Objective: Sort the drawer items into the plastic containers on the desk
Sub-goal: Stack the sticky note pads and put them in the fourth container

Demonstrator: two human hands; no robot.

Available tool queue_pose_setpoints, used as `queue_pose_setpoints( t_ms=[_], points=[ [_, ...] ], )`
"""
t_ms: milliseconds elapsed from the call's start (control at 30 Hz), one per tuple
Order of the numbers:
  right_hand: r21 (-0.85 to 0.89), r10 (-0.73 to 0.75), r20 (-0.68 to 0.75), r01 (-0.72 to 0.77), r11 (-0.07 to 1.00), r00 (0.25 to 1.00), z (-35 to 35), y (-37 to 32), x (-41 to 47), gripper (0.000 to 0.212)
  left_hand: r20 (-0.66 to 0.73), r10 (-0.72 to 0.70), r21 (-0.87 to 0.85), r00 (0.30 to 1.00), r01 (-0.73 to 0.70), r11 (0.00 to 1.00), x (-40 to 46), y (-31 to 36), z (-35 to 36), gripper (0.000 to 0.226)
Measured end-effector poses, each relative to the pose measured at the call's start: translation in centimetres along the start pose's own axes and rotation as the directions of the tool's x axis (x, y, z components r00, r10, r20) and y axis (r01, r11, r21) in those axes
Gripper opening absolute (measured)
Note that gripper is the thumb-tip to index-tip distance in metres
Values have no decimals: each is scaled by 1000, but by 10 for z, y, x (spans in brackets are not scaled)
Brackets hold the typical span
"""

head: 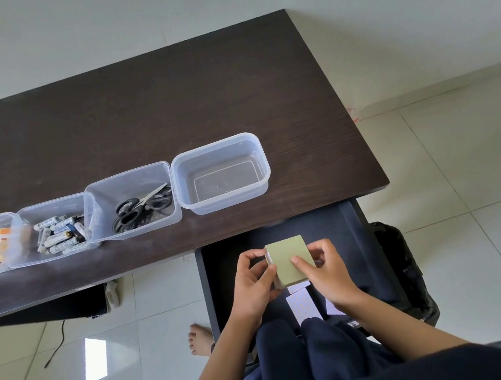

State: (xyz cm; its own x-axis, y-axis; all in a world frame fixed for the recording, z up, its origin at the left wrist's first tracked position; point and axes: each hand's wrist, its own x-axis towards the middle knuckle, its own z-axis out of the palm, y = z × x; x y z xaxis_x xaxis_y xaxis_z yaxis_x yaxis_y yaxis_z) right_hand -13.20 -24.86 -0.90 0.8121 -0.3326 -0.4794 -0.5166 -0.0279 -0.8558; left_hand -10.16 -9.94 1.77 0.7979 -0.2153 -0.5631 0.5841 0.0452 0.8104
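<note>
Over the open drawer (341,224), at six o'clock of the empty container (221,174): one olive-green pad of sticky notes (288,258), gripped by left hand (254,280) and right hand (326,271), fingers curled shut on its sides, right thumb on top. Step in hand, by judgement: lifting out. Next move: carry toward twelve o'clock, release into the empty tub.

Count:
- containers, four
- scissors (142,208), apparently two pairs
- batteries (59,235), many, number unclear
- pale cards (303,307) in drawer, at least three
</note>
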Motion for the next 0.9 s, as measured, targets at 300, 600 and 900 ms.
queue_pose_setpoints(
  t_ms=[300, 600, 900],
  points=[
    [10, -41, 94, 40, 999, 995, -4, -3, -4, 41, -20, -38, 48, 999, 39, 998, 1, -2, 1, 16],
    [-136, -62, 180, 88, 987, 982, -16, 4, 8, 32, -54, -35, 98, 998, 41, 994, 3, -13, -12, 26],
    [-665, 183, 284, 56, 744, 941, -69, 79, 28, 31, -88, -66, 65, 994, 72, 995, -1, -19, -23, 27]
  ],
)
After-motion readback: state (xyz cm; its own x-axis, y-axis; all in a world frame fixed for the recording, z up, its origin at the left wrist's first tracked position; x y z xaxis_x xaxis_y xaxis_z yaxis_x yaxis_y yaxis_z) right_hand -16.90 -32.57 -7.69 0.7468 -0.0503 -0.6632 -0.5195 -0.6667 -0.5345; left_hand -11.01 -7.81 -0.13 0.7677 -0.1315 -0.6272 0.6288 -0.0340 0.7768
